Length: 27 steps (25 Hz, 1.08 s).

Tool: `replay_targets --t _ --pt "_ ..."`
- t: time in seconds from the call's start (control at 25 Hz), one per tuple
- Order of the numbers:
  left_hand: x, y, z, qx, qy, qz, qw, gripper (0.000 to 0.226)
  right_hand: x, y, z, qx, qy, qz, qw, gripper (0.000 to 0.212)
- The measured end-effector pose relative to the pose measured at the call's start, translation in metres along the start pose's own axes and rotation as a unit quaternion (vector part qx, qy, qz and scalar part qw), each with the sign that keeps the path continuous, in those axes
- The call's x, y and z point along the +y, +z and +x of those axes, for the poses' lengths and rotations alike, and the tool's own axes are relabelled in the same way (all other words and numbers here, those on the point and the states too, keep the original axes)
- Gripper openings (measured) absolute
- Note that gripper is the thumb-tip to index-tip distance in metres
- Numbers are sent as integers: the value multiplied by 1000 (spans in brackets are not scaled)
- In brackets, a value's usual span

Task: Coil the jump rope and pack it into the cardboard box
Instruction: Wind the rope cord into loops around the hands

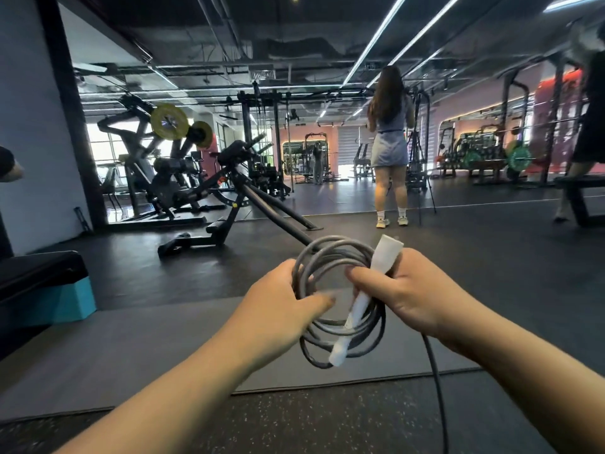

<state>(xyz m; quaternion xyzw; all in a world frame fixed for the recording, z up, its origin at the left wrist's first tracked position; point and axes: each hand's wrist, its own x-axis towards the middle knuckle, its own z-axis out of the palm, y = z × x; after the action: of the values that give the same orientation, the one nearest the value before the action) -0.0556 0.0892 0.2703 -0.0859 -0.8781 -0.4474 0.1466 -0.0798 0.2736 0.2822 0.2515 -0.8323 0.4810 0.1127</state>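
Your left hand [278,303] closes around the left side of the coiled grey jump rope [330,257], thumb pressed across the front of the loops. Your right hand [406,290] grips the right side of the coil together with an upper white handle [388,253], fingers wrapped tight. A second white handle [347,329] slants down across the coil's lower half, its end past the bottom loops. One loose strand [437,388] trails from under your right hand toward the lower edge of view. The coil hangs in the air above a grey floor mat [163,348], near its front edge. A cardboard box is not visible. A teal-sided bench [49,290] stands beyond the mat's left side.
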Motion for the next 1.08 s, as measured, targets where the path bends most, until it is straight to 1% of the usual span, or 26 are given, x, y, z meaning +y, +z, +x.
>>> replay_targets --t 0.04,0.08,0.12,0.16,0.2,0.24,0.28,0.32,0.36,0.4,0.44,0.48,0.52,0.56,0.64,0.68,0.76,0.8,0.84,0.96,1.08 --pt "4 0 -3 17 -19 42 999 35 -1 0 0 -26 -10 -48 998 38" --pt "7 0 -6 55 -1 107 993 59 -5 3 0 -51 -13 -100 994 38" --pt "12 1 -10 109 78 202 970 86 -5 5 2 -65 -22 -146 987 36" --pt "18 2 -10 138 184 309 923 106 -7 8 4 -77 -28 -192 978 32" --pt "22 5 -8 128 284 419 853 113 -7 11 5 -84 -39 -241 966 30" --pt "31 7 -8 86 334 510 788 108 -11 13 4 -97 -54 -297 948 35" --pt "38 10 -5 43 344 563 750 97 -14 13 4 -118 -67 -346 928 36" --pt "41 13 0 11 324 588 741 82 -17 12 5 -135 -62 -371 917 29" --pt "44 14 6 -16 288 588 756 64 -19 9 4 -142 -48 -363 920 14" --pt "46 12 12 -37 252 557 790 46 -22 7 3 -147 -31 -343 927 14" --pt "46 10 17 -71 212 525 821 31 -25 7 1 -145 -16 -324 935 23" --pt "47 7 22 -111 175 502 839 20 -26 7 1 -157 -6 -318 935 24" --pt "48 4 25 -146 154 493 844 14 -25 7 2 -166 -5 -322 932 21" --pt "50 2 24 -172 147 490 842 15 -24 9 1 -181 -2 -327 928 19" --pt "54 1 18 -195 141 491 837 18 -25 10 0 -206 2 -319 925 22" --pt "53 1 15 -194 143 492 837 15 -26 6 1 -217 9 -322 922 28" --pt "48 -5 11 -177 129 513 830 3 -27 -7 4 -230 23 -340 912 52" --pt "43 -11 10 -165 122 528 824 8 -26 -17 6 -228 31 -344 910 62" --pt "37 -19 9 -157 120 537 820 13 -24 -29 7 -224 45 -329 916 67" --pt "22 -43 9 -138 126 536 823 22 -12 -65 14 -203 84 -236 947 59" --pt "10 -70 10 -119 113 530 832 18 -1 -93 15 -154 100 -208 961 57"
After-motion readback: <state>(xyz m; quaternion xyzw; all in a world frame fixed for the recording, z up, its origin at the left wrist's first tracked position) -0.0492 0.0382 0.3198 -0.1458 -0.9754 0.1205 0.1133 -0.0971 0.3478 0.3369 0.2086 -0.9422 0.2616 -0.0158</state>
